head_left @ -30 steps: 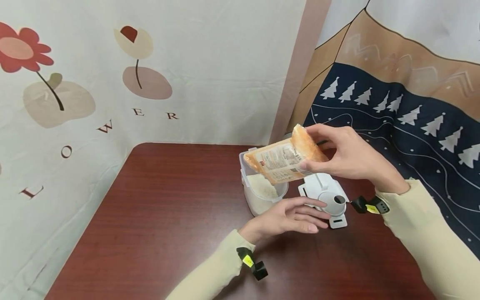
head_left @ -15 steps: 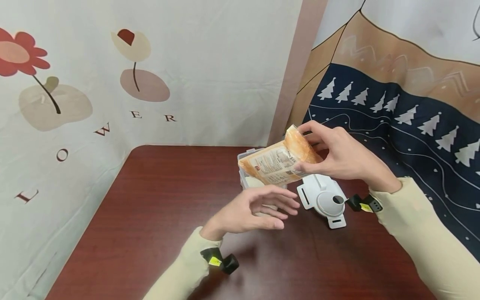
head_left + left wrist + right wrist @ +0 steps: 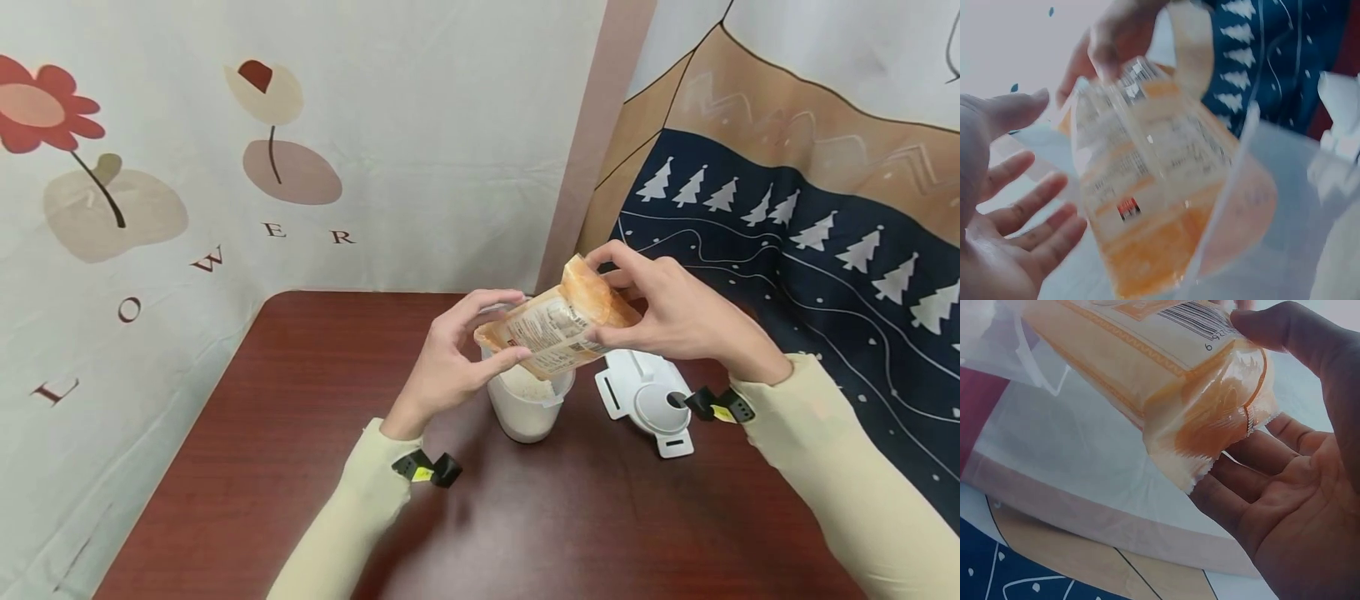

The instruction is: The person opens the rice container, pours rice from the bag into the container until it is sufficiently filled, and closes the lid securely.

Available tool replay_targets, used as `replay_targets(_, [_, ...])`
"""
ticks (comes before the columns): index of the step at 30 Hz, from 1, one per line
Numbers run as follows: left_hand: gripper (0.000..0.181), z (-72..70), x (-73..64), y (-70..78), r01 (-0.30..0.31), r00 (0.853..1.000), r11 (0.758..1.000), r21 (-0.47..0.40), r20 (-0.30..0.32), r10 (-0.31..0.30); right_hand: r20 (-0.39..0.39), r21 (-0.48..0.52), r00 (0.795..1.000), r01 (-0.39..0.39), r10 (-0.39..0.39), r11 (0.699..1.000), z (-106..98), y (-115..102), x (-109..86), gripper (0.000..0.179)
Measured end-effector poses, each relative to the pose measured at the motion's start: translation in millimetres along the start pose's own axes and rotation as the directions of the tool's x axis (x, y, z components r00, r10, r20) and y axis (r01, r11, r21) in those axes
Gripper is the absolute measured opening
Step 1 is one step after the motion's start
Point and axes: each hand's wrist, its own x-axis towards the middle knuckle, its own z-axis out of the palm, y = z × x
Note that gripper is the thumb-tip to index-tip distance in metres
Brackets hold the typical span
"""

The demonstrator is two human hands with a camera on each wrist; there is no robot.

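A glossy red-brown table [image 3: 300, 400] reaches a pale, creased cloth [image 3: 450, 150] on the far side, printed with flowers [image 3: 30, 107] and letters [image 3: 274, 230]; right, a navy-and-tan cloth [image 3: 825, 287] bears white trees [image 3: 723, 197].

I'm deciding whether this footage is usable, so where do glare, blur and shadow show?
In the head view, a dark shadow lies beside the left sleeve and a soft sheen on the table; in the left wrist view, the packet and right hand look soft and hazy; in the right wrist view, glints mark the packet's crinkled end.
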Motion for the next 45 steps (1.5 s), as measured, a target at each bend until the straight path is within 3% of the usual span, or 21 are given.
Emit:
replay_targets(6, [0.067,-2.5,3.9,-16.8,0.059,0.995,0.973,0.223,0.063,-0.074,0.007,0.007,1.0,0.004,-0.004,1.0,0,2,1.4,0.066])
replay_targets(11, [0.053,-2.6,6.4,-25.5,0.025,0.997,0.957,0.288,0.056,-0.043,0.011,0.02,1.0,0.028,-0.028,0.999,0,5,2.5,0.067])
replay_targets(15, [0.045,-1.0,8.8,-28.5,-0.006,1.0,0.961,0.278,0.027,-0.002,0.011,0.054,1.0,0.023,-0.024,0.998,0,6,2.9,0.058])
replay_targets(23, [0.041,1.2,9.1,-31.0,-0.04,0.999,0.965,0.258,-0.007,0.043,-0.009,0.118,0.998,-0.053,0.055,0.992,1,5,2.8,0.018])
replay_targets(33, [0.038,2.9,7.6,-31.8,-0.036,0.998,0.965,0.259,-0.045,0.049,-0.074,0.106,0.997,-0.007,0.015,0.994,3,4,4.6,0.015])
replay_targets(45, [0.036,0.8,5.5,-32.3,0.026,0.996,0.985,0.172,-0.087,-0.011,-0.187,0.154,0.982,0.009,0.02,0.988,10,3,10.3,0.017])
